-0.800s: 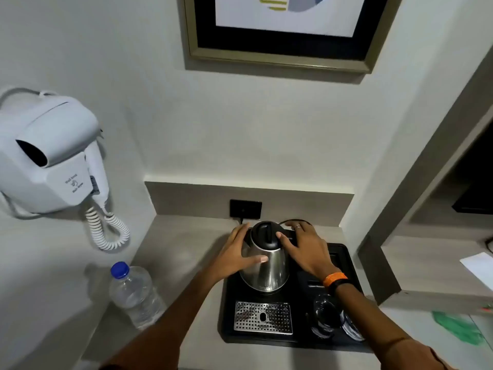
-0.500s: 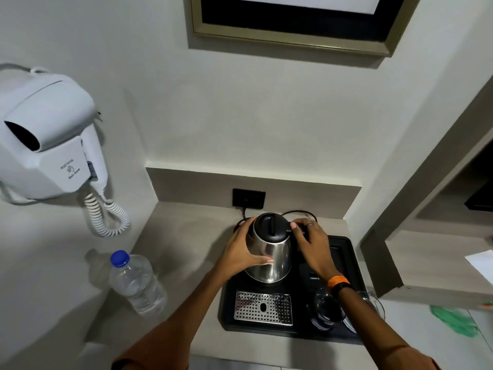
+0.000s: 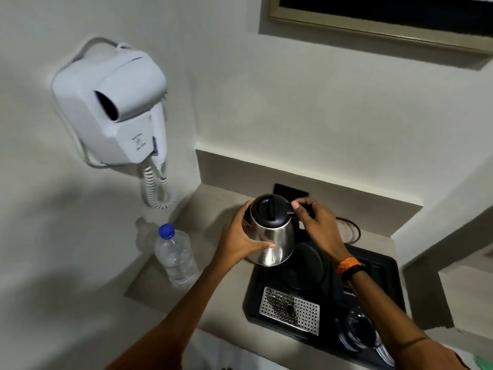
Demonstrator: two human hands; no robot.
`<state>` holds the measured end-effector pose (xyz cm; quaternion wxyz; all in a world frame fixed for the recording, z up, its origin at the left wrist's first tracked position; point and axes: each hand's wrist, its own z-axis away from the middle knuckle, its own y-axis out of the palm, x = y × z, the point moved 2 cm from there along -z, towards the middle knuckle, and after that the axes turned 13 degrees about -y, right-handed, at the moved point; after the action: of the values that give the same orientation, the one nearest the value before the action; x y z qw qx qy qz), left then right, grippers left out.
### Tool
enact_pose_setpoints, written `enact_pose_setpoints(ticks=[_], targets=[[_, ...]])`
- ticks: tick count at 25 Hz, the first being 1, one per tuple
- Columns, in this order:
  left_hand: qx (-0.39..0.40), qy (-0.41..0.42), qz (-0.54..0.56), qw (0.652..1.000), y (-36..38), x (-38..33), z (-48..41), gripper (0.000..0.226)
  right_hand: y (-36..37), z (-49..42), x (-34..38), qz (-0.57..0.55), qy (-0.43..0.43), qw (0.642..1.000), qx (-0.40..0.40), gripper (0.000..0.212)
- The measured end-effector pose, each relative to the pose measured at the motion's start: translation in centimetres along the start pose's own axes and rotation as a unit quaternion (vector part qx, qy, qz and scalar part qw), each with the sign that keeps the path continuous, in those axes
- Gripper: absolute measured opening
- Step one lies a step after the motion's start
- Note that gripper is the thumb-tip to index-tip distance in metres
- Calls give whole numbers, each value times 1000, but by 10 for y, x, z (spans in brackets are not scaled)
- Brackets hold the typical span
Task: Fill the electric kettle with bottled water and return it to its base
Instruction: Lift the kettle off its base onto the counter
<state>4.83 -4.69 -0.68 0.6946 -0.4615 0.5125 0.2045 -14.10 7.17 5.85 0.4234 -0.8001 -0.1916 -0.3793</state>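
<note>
In the head view we see the polished steel electric kettle with a black lid [image 3: 272,231] held in both hands, tilted slightly, above the left edge of the black plastic tray [image 3: 384,265]. Our left hand [image 3: 240,241] wraps around the kettle's steel side, thumb across its front. Our right hand [image 3: 317,225] is closed on the black handle, thumb pressed at the lid's edge; the handle itself is mostly hidden under the fingers. The lid is shut, so we cannot tell whether anything is inside.

The round black kettle base [image 3: 306,265] sits on the tray, just right of and below the kettle, uncovered. Left of the tray, on the grey countertop [image 3: 208,204], stands the clear plastic water bottle with a blue cap [image 3: 174,256], upright, capped and filled with water up to its shoulder, near the kettle but apart from it.

At the tray's front lies a perforated metal drip grate [image 3: 290,311]. Beside it, at the front right, are clear drinking glasses [image 3: 360,332], partly covered by our right forearm; their number is hard to make out. A black cord [image 3: 352,228] loops behind the tray. On the wall left of the tray hangs a white wall-mounted hair dryer [image 3: 114,108].
</note>
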Motion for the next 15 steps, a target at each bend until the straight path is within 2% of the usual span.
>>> enact_pose_setpoints(ticks=[6, 10, 13, 15], targets=[[-88, -58, 48, 993, -45, 35, -12, 111, 80, -51, 7, -81, 10, 990, 115, 16], [-113, -91, 62, 988, -42, 51, -22, 111, 105, -64, -7, -111, 36, 983, 139, 17], [-113, -98, 63, 987, -37, 62, -29, 107, 115, -69, -16, -97, 54, 983, 149, 20], [-105, -123, 68, 984, -30, 70, -27, 112, 120, -68, -22, -88, 56, 982, 155, 20]])
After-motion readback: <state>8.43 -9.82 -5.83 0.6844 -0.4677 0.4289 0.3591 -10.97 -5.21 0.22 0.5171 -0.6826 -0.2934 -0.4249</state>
